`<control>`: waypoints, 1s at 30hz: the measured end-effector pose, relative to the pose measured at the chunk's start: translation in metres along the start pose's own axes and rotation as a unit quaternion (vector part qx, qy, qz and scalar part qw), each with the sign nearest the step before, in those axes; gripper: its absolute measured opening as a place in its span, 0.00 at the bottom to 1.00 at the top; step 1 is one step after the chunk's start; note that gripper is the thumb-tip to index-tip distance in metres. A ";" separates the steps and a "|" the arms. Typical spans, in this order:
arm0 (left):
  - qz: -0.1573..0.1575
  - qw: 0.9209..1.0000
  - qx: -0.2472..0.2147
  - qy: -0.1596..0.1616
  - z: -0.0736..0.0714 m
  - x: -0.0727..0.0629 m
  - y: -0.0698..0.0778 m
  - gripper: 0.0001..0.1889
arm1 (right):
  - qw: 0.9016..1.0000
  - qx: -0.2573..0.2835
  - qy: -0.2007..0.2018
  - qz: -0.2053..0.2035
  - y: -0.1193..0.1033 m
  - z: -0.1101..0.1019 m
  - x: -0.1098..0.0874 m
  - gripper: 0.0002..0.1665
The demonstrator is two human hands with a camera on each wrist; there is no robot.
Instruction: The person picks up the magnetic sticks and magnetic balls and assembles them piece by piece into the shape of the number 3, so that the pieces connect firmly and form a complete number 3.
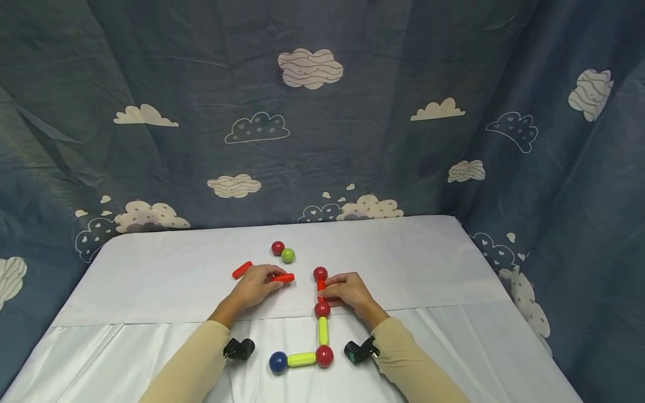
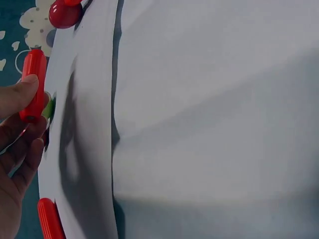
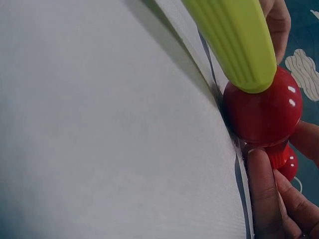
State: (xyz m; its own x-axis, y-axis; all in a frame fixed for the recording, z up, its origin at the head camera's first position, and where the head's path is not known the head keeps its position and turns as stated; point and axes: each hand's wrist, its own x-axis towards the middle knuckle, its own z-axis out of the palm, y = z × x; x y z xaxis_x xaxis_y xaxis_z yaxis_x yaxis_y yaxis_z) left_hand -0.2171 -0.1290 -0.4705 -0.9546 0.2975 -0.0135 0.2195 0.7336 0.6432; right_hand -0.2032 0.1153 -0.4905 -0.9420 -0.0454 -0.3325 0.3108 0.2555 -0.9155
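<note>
Left hand (image 1: 257,285): thumb and fingers pinch a glossy red, ribbed, plastic-looking loose rod (image 1: 285,277) near its middle.
Right hand (image 1: 351,291): fingers grip a similar red chain rod (image 1: 320,286) between two shiny red balls (image 1: 319,273), just right of the loose one.
Loose rod: I'd offer its end squarely, not slanted.
Chain (image 1: 323,331): best held flat and steady; sideways pressure could twist its joints.

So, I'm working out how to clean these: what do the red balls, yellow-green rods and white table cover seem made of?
Red balls: glossy, with sharp highlights; perhaps hard plastic or painted metal, I can't tell which.
Yellow-green rods: probably moulded plastic with a soft sheen, judging by the regular grooves and rounded end.
White table cover: likely cloth, matte, given its folds and creases.
</note>
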 end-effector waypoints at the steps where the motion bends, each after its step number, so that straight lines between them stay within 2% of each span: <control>1: 0.001 1.000 -0.001 -0.001 0.001 0.002 0.002 0.14 | 1.000 -0.001 0.001 0.001 0.000 0.000 0.000 0.19; 12: 0.009 1.000 0.012 -0.016 0.009 0.018 0.013 0.14 | 1.000 0.003 -0.003 0.005 0.001 0.000 0.001 0.20; 20: 0.011 0.999 0.026 -0.023 0.015 0.025 0.017 0.13 | 1.000 0.010 -0.007 -0.005 0.001 0.000 0.002 0.20; 30: 0.044 0.998 0.047 -0.023 0.022 0.030 0.022 0.11 | 1.000 0.023 -0.013 -0.013 0.003 -0.001 0.002 0.20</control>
State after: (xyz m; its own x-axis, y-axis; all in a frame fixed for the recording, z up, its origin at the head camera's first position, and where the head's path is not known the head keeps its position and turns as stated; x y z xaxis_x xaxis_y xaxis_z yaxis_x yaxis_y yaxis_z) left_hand -0.2364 -0.0906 -0.4734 -0.9207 0.3901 0.0027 0.3222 0.7563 0.5694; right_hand -0.2042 0.1169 -0.4937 -0.9466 -0.0763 -0.3132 0.2920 0.2091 -0.9333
